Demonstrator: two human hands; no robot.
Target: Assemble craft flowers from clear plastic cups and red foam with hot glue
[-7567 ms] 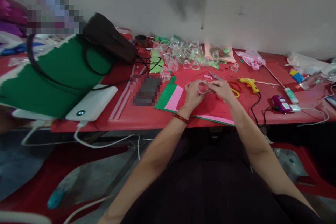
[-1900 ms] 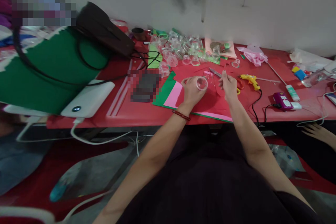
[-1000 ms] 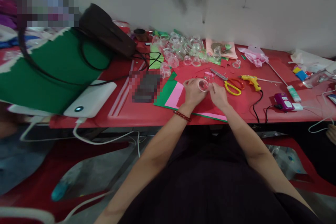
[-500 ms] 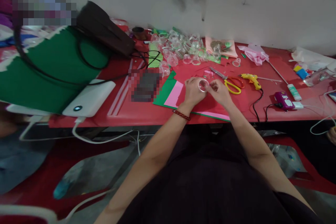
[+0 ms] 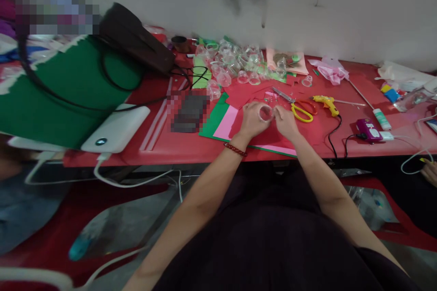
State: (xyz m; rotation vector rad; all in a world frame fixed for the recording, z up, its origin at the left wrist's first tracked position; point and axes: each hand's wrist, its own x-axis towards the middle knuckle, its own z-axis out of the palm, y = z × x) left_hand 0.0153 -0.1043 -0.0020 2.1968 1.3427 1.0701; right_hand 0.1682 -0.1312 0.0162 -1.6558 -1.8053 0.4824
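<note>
My left hand (image 5: 253, 120), with a reddish bead bracelet at the wrist, is wrapped round a small clear plastic cup (image 5: 265, 113), its round mouth tilted up towards me. At the cup's right side is my right hand (image 5: 284, 120), fingers closed and pinching at the rim. Whether a small piece is also between those fingers I cannot tell. Both hands are over red paper (image 5: 246, 95) on the table. Just right of them lies a pair of scissors (image 5: 302, 112) with one yellow and one red handle, blades pointing away to the left.
Several clear plastic cups (image 5: 235, 61) are heaped at the back. A yellow glue gun (image 5: 326, 103) and a purple plug adapter (image 5: 368, 130) lie right. A phone (image 5: 190, 112), a white power bank (image 5: 116, 128) and a dark bag (image 5: 136, 41) are left. Another person's hand (image 5: 429, 173) shows at far right.
My right hand has come left from above the scissors to the cup's rim, leaving the scissors' handles in view. The left hand keeps the cup, its mouth slightly turned.
</note>
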